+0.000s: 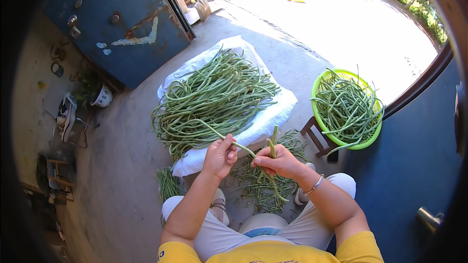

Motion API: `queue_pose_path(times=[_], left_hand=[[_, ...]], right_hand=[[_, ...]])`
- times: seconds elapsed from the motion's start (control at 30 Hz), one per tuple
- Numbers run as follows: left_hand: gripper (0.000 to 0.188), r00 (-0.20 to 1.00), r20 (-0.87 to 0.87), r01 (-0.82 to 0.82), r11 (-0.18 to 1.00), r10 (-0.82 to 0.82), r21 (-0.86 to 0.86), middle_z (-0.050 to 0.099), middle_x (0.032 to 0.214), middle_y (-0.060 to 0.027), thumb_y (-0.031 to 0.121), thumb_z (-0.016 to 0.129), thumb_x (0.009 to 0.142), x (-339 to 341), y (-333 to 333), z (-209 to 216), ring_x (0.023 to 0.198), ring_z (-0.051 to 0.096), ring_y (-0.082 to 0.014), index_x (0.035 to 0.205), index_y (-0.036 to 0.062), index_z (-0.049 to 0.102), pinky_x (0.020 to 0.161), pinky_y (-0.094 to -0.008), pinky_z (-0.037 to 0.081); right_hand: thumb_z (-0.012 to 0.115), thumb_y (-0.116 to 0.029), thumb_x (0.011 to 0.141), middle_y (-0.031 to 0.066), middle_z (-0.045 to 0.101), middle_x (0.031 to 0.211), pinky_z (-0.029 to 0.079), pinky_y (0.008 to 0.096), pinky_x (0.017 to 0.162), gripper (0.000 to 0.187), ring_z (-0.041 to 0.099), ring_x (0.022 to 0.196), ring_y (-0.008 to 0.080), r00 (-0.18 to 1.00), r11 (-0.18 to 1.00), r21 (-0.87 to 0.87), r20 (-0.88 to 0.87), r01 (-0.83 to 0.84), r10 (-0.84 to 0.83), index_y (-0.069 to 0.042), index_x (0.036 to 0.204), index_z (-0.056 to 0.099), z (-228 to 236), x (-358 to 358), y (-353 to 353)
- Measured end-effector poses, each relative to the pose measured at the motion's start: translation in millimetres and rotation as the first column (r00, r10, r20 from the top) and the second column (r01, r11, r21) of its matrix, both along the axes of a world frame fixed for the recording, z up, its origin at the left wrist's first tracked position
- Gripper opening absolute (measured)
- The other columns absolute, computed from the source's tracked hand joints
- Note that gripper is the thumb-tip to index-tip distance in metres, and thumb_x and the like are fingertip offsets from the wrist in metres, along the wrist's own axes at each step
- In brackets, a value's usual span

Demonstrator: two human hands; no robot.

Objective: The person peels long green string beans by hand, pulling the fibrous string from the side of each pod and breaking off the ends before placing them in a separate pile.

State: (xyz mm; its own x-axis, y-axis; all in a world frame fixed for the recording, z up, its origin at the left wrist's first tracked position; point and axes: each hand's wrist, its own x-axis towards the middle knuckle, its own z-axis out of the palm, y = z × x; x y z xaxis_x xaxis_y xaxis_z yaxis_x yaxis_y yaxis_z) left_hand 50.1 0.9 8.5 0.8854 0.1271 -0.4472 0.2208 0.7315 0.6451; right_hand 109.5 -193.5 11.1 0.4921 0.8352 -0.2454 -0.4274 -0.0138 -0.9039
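A long green bean [245, 149] is stretched between my two hands, its far end pointing up and left. My left hand [221, 158] is closed in a pinch around its middle. My right hand [279, 161] grips the same bean near its lower end, along with a few short bean pieces [272, 148] that stick out above and below the fingers. Beyond my hands, a big pile of long beans [217, 95] rests on a white woven sack [279, 113]. Under my right hand, broken bean pieces [261, 192] lie scattered on the floor between my feet.
At the right, a lime-green basket [316, 108] of beans sits on a low wooden stool [316, 136]. A small bean bundle [168, 185] lies by my left knee. Blue metal doors [131, 63] flank the doorway. A potted plant [102, 96] stands left; sunlit ground [341, 24] lies outside.
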Motion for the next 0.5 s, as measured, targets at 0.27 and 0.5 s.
queue_pose_path(times=[0.27,0.5], left_hand=[[0.015,0.995,-0.051,-0.096,0.977,0.088,-0.188,0.052,0.071,-0.0031,0.02,0.053,0.088,9,16,-23,0.052,0.043,-0.0064,0.086,0.0053,0.053,0.042,-0.0176,0.033],[0.015,0.999,0.026,0.032,0.949,-0.025,-0.313,0.056,0.07,-0.0041,0.02,0.053,0.088,2,0,-11,0.054,0.047,-0.0076,0.086,0.005,0.056,0.044,-0.0175,0.035]], right_hand=[[0.061,-0.011,0.079,0.0091,0.06,0.065,0.046,0.0269,0.054,0.011,0.057,0.055,0.0176,0.638,0.968,0.195,0.728,0.158,-0.251,-0.003,0.084,0.065,17,-14,-8],[0.063,-0.011,0.08,0.0064,0.062,0.076,0.044,0.0245,0.056,0.022,0.057,0.064,0.0113,0.714,0.914,0.104,0.592,0.392,-0.373,-0.003,0.1,0.061,1,-13,1]])
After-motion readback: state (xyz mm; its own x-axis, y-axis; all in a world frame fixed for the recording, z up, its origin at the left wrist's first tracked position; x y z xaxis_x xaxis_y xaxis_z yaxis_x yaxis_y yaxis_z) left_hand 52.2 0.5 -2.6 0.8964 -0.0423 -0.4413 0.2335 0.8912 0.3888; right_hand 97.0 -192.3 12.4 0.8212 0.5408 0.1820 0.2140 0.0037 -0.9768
